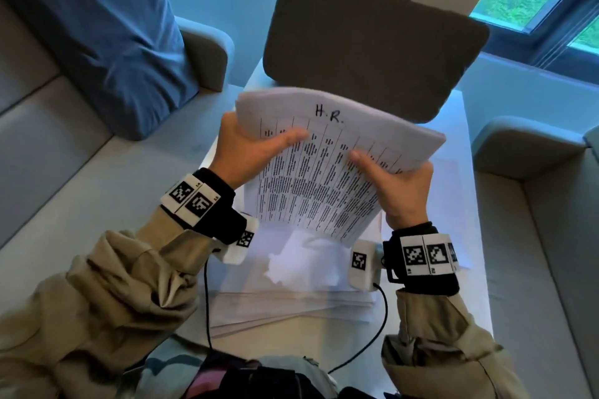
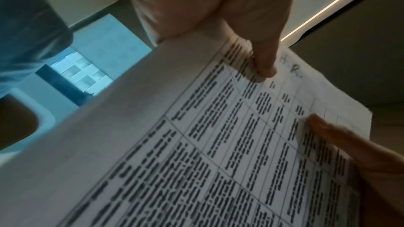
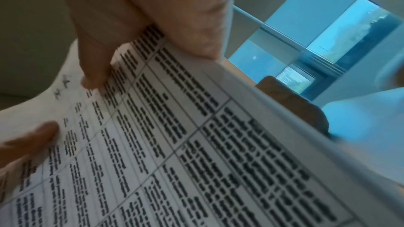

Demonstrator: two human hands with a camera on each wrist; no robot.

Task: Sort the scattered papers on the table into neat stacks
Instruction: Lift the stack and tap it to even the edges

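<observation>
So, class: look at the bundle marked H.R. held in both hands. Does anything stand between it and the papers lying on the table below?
Nothing visible does. The left hand and right hand hold the H.R. bundle above the papers on the table; only open air shows between them. The grey chair back stands behind.

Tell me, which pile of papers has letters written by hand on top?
The held bundle: "H.R." is handwritten on its top sheet. The pile on the table underneath shows no handwriting.

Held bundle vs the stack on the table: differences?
The held bundle is lifted and bowed, gripped by the left hand and right hand; the table stack lies flat, untouched. The bundle's top sheet shows a printed table marked "H.R."; the stack's looks washed out. Both are white paper.
</observation>
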